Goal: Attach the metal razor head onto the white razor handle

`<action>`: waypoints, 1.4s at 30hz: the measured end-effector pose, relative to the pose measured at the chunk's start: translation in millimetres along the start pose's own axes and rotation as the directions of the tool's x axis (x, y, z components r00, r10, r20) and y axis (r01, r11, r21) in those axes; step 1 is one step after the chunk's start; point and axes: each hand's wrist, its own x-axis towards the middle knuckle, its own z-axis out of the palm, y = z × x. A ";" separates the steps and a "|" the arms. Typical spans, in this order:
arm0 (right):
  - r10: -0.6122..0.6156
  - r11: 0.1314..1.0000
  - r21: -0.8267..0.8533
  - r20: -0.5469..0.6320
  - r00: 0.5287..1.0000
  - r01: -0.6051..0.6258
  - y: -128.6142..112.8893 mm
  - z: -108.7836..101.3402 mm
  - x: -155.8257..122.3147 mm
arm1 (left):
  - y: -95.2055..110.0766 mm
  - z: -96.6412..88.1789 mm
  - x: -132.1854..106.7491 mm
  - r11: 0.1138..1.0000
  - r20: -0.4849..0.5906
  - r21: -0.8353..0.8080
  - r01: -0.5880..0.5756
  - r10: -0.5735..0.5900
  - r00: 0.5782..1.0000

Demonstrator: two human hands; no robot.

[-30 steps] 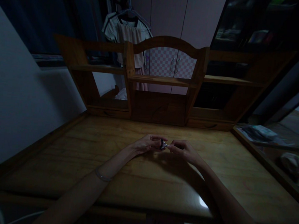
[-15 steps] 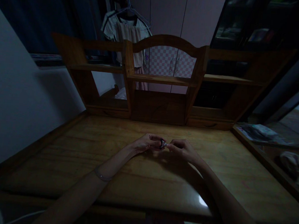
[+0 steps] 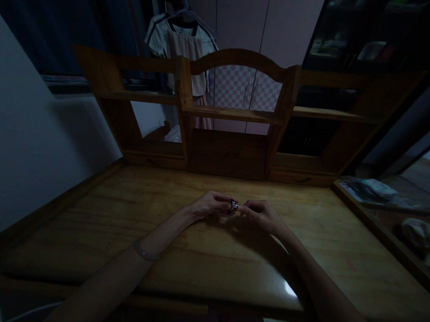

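Observation:
Over the middle of the wooden desk, my left hand [image 3: 207, 205] pinches a small dark and silvery metal object [image 3: 233, 206] between thumb and fingers. From the other side my right hand [image 3: 261, 213] has its thumb and forefinger closed at the silvery end of the same object. Both hands are just above the desktop [image 3: 179, 256], fingertips nearly meeting. The object is too small and dim for me to tell its kind, and fingers cover part of it. A thin bracelet [image 3: 144, 251] circles my left wrist.
A wooden shelf unit [image 3: 233, 114] with small drawers stands along the desk's back edge. At left is a pale wall [image 3: 55, 135]. Papers and cloth [image 3: 423, 234] lie beyond the right edge; a white cable [image 3: 35, 310] runs at the lower left. Clothes [image 3: 188, 41] hang behind.
The small object has turned slightly between my fingers. Both hands keep nearly the same place and grip; the view has shifted very slightly.

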 end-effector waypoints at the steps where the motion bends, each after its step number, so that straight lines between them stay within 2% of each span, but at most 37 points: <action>1: -0.004 1.000 -0.004 -0.005 1.000 0.004 -0.8 -0.3 -0.3 | -0.5 0.0 0.3 1.000 -0.005 -0.012 -0.003 0.003 1.000; 8: -0.012 1.000 0.027 -0.026 1.000 0.013 -1.8 -1.2 -0.6 | -4.9 -0.8 3.0 0.993 -0.034 -0.117 -0.025 0.021 0.999; 12: -0.018 0.999 0.040 0.000 1.000 0.018 -1.6 -1.0 -0.5 | -4.3 -0.1 1.8 0.993 -0.029 -0.118 -0.019 0.015 0.999; 22: -0.028 0.999 0.020 -0.020 0.999 0.028 -3.9 -0.2 -1.1 | -1.2 2.1 0.7 0.994 -0.031 -0.106 -0.022 0.019 0.999; 29: -0.021 1.000 -0.006 0.015 1.000 0.021 -1.6 -1.9 0.0 | 0.2 3.7 0.5 0.998 -0.028 -0.062 -0.020 0.019 0.999; 37: 0.008 0.998 0.061 0.074 0.997 -0.013 0.2 -7.1 -0.9 | 2.6 10.0 0.6 0.999 -0.077 0.032 0.003 -0.001 0.997; 42: -0.017 0.999 0.040 0.074 0.997 0.015 6.5 -10.3 -0.9 | 1.5 18.4 -1.0 0.994 -0.161 0.107 -0.012 0.029 0.986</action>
